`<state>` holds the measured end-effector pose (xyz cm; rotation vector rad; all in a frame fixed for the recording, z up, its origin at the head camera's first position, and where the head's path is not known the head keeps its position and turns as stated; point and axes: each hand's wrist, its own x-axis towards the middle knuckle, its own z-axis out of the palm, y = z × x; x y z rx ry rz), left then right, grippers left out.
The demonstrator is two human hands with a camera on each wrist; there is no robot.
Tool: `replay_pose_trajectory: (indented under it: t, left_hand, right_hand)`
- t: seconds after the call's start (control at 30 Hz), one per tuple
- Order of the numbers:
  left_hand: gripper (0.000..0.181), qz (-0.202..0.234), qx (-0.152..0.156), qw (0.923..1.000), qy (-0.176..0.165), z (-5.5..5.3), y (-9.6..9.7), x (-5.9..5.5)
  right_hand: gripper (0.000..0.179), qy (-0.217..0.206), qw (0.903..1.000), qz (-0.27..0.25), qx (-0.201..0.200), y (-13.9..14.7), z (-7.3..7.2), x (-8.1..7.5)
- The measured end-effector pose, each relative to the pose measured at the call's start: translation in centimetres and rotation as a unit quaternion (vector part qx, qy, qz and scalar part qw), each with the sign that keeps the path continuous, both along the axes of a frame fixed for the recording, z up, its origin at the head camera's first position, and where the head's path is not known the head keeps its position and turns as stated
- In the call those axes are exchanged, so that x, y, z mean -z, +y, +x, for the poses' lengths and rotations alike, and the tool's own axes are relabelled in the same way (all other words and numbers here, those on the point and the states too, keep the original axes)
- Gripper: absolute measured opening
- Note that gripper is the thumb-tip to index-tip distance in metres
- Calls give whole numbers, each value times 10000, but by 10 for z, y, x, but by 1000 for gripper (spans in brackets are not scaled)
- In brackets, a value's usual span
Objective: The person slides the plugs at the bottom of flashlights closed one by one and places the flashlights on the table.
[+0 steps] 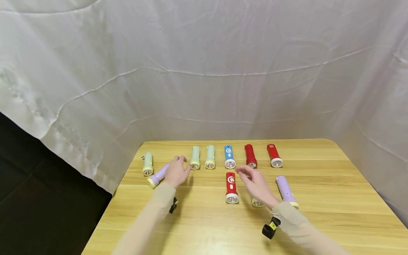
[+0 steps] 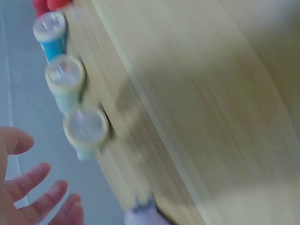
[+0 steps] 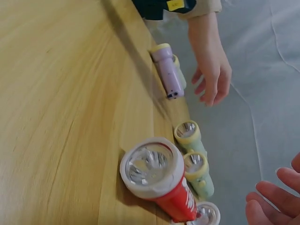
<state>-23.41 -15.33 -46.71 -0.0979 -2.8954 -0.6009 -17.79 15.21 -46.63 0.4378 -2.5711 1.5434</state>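
Observation:
My left hand [image 1: 176,172] hovers with loosely bent fingers beside a purple flashlight [image 1: 160,173], overlapping its upper end in the head view. A green flashlight [image 1: 196,156] lies just right of that hand, with a second green flashlight [image 1: 210,156] alongside it. In the left wrist view the fingers hold nothing. My right hand [image 1: 257,182] is over the table, its fingertips close to the upper end of a red flashlight [image 1: 231,184] with a white head. Beneath the right hand, a yellow-rimmed flashlight [image 1: 257,203] is mostly hidden. The right wrist view shows relaxed fingers [image 3: 276,201] with nothing in them.
Another green flashlight [image 1: 148,163] lies at the far left. Along the back are a blue flashlight [image 1: 229,156] and two red ones, a darker red flashlight [image 1: 250,156] and a white-headed red flashlight [image 1: 274,156]. A purple flashlight [image 1: 285,191] lies right of my right hand. Pale curtain [image 1: 223,95] surrounds the table.

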Motion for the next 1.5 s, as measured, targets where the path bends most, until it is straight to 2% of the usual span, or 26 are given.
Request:
replay_pose_trajectory:
  t: [0.17, 0.33, 0.53, 0.8, 1.07, 1.37, 1.5]
  left_hand:
    - [46, -281, -116, 9995, 88, -7, -31, 0]
    - [54, -602, -187, 9980, 67, -12, -53, 3]
    - [61, -687, -335, 9968, -213, -12, -70, 11]
    - [67, -890, -260, 9942, -540, -7, -82, 25]
    - [69, -820, -402, 9916, -917, -4, -86, 29]
    - [63, -917, -341, 9913, -879, -4, -86, 35]
    - [59, -969, -344, 9905, -915, -2, -87, 37]
  right_hand:
    - [29, -12, 9997, 26, -236, -14, 2, -2]
    - [32, 98, 9985, 135, -530, -29, 4, -4]
    - [30, 307, 9972, 222, -652, -43, 6, 0]
    - [32, 83, 9968, 321, -723, -48, 11, 4]
    - [32, 80, 9966, 232, -790, -51, 12, 7]
    - [34, -107, 9957, 184, -900, -52, 12, 6]
    - [34, -64, 9953, 112, -959, -52, 12, 8]
